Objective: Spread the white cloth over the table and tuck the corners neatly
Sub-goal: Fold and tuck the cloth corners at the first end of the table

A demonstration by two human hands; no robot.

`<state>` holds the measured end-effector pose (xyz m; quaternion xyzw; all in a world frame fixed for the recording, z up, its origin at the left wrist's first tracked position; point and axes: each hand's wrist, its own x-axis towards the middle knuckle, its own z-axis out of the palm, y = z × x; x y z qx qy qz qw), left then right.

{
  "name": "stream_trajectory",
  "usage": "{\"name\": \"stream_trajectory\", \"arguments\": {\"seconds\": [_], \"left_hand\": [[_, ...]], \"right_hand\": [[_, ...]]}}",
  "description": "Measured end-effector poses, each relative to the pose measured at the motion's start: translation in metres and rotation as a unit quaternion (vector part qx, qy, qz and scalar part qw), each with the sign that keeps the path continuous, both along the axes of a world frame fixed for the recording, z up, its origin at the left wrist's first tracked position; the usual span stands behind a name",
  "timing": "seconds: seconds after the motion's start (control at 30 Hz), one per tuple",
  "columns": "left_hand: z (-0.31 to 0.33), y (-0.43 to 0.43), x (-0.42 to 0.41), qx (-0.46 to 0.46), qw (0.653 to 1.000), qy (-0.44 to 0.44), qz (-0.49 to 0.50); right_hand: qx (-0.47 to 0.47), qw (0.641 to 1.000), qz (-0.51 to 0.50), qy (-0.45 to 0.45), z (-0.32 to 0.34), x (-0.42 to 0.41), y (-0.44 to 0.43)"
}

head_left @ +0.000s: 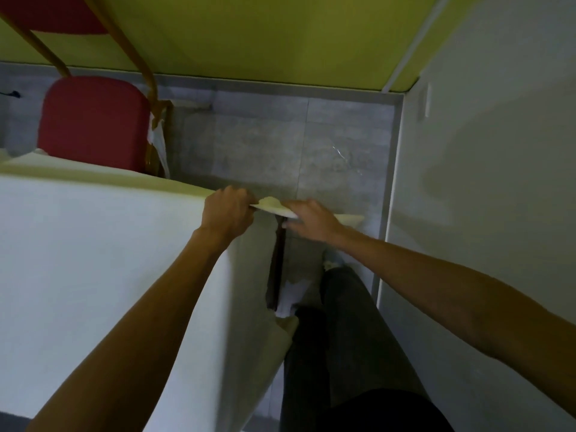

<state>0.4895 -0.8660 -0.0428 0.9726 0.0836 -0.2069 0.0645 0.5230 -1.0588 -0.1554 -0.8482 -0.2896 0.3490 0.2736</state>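
The white cloth point(93, 260) covers the table on the left and hangs down its near side. At the table's far right corner my left hand point(229, 213) grips the cloth's edge with curled fingers. A loose flap of the cloth point(274, 205) sticks out to the right between my hands. My right hand point(311, 221) lies over that flap with its fingers curled round it. A dark table leg point(277, 266) shows below the corner where the cloth parts.
A red padded chair point(93, 123) with a wooden frame stands beyond the table at the left. A grey wall point(498, 182) runs close along the right. Grey floor tiles point(280, 141) lie ahead, under a yellow-green wall. My dark-trousered leg point(336, 338) stands beside the table.
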Motion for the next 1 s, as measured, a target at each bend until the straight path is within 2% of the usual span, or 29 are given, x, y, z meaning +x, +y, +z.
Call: {"name": "stream_trajectory", "arguments": {"seconds": [0.1, 0.2, 0.37, 0.63, 0.87, 0.93, 1.0], "left_hand": [[0.001, 0.000, 0.000, 0.026, 0.999, 0.011, -0.014], [-0.001, 0.000, 0.000, 0.047, 0.998, 0.020, -0.024], [-0.006, 0.004, -0.002, 0.025, 0.999, 0.024, -0.031], [-0.004, 0.008, 0.001, -0.004, 0.998, 0.050, -0.037], [-0.006, 0.015, 0.002, -0.054, 0.994, 0.080, -0.056], [-0.006, 0.014, 0.000, -0.060, 0.994, 0.070, -0.057], [-0.005, 0.012, -0.002, -0.062, 0.996, 0.039, -0.041]], "right_hand": [[0.067, 0.997, -0.019, -0.028, 0.024, -0.003, 0.052], [0.048, 0.998, -0.027, -0.026, 0.028, -0.003, 0.065], [-0.003, 0.999, -0.028, -0.016, 0.008, -0.016, 0.055], [-0.053, 0.991, -0.113, 0.053, -0.014, -0.041, 0.043], [-0.155, 0.957, -0.187, 0.157, -0.052, -0.077, -0.015], [-0.171, 0.946, -0.208, 0.180, -0.053, -0.089, -0.026], [-0.159, 0.951, -0.205, 0.171, -0.055, -0.101, -0.027]]}}
